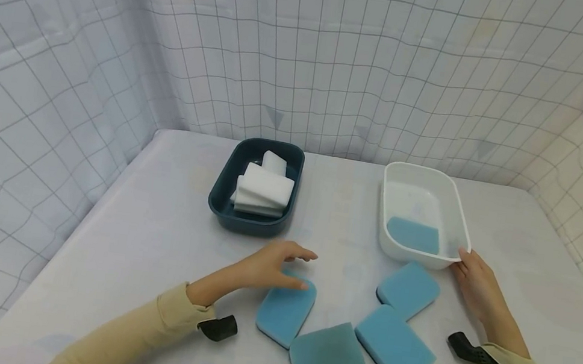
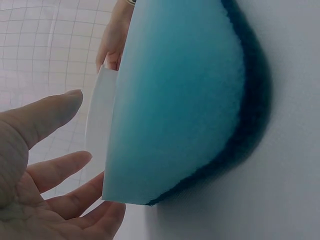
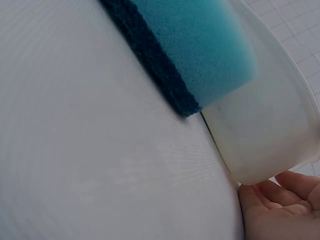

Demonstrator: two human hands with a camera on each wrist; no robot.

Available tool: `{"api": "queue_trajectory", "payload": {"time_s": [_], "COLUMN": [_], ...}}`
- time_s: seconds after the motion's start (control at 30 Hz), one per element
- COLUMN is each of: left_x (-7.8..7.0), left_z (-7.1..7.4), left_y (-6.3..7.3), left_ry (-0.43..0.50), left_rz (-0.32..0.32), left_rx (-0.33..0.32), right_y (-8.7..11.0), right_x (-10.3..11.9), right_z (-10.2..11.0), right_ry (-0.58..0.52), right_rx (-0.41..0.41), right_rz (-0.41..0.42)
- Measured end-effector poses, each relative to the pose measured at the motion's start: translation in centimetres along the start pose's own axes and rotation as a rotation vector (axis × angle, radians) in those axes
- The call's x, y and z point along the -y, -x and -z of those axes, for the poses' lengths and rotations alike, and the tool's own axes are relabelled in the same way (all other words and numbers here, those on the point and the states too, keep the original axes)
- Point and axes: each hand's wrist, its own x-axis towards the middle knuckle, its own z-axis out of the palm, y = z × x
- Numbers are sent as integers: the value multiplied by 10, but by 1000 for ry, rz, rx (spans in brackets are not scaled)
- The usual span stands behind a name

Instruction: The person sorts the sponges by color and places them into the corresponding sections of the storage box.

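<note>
My left hand (image 1: 273,265) reaches over a blue sponge (image 1: 283,314), thumb and fingers spread apart around nothing. In the left wrist view, a sponge (image 2: 175,100) with a dark scouring layer looms large beside those fingers. At the near right corner of a white plastic bin (image 1: 418,259), my right hand (image 1: 481,284) grips the rim, with fingers (image 3: 295,185) against the outer wall. One blue sponge (image 1: 413,234) lies inside that bin, at its near end. Between the hands lie more blue sponges: one right by the bin (image 1: 409,289), another nearer me (image 1: 394,346), and a greener-looking one (image 1: 327,359).
A dark teal bin (image 1: 250,225) stands at the back, left of centre, with several white sponge blocks (image 1: 267,186) piled in it. The white tabletop (image 1: 153,238) is bordered at the back and sides by a grid-patterned curtain (image 1: 306,62).
</note>
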Motion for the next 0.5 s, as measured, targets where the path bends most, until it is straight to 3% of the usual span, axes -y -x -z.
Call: {"api": "queue_trajectory", "payload": {"time_s": [0.13, 0.5], "left_x": [1, 2], "left_z": [-2, -3], "left_y": [7, 25], "left_ry": [21, -36], "left_rz": [12, 5], "left_rx": [17, 49], "right_y": [0, 1], "right_x": [1, -2], "right_z": [0, 2], "right_ry": [-8, -7], "right_rx": [0, 6], "right_rz": [-1, 16]}}
